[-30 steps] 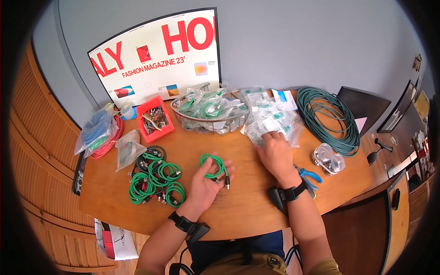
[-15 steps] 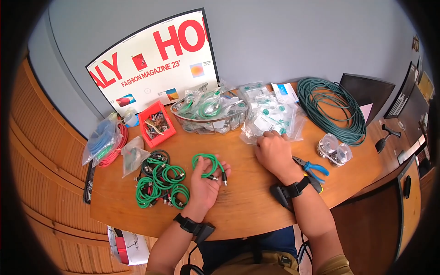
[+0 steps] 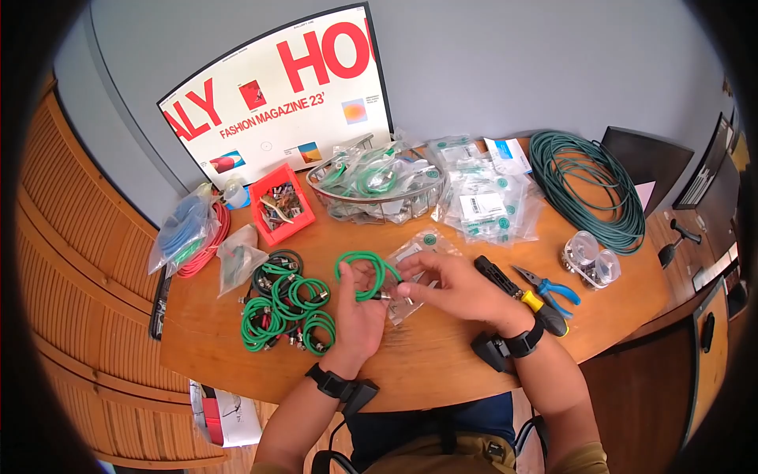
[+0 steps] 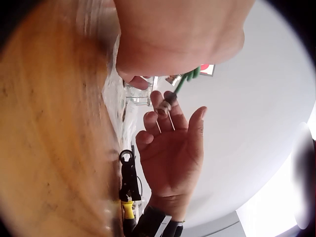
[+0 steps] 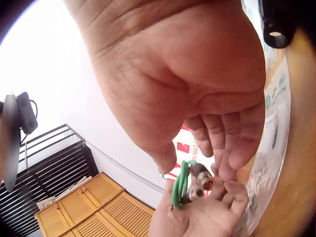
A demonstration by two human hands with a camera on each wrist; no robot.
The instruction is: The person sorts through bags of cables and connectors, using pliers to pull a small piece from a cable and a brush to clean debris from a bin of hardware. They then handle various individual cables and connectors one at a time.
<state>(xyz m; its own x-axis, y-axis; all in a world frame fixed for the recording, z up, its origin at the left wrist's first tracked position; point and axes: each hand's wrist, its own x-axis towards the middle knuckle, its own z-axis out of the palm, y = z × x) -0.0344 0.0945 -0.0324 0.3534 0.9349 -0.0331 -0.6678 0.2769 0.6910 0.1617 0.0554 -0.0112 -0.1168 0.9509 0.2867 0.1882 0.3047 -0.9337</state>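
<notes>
A coiled green cable (image 3: 377, 276) with metal-ended connectors rests in my left hand (image 3: 362, 320), held between the thumb and fingers. My right hand (image 3: 466, 296) is beside it, fingers reaching to the connector end, thumb apart in the left wrist view. There, a connector (image 4: 164, 107) lies at the right fingertips; whether they touch it I cannot tell. In the right wrist view two connectors (image 5: 203, 178) stick out of the coil above the left palm (image 5: 202, 217). A clear plastic bag (image 3: 430, 243) lies on the table beneath both hands, partly covered.
Several coiled green cables (image 3: 286, 304) lie left. Behind are a red bin (image 3: 303, 219), a wire basket (image 3: 379, 212) and plastic bags (image 3: 493, 207). At right are a dark green cable coil (image 3: 624, 213), blue-handled pliers (image 3: 559, 291), a yellow-black tool (image 3: 545, 308) and small clear containers (image 3: 588, 261).
My right hand has moved from the pile of bags to the left hand and cable. A clear bag now lies nearer, under the hands. The left hand still holds the green coil.
</notes>
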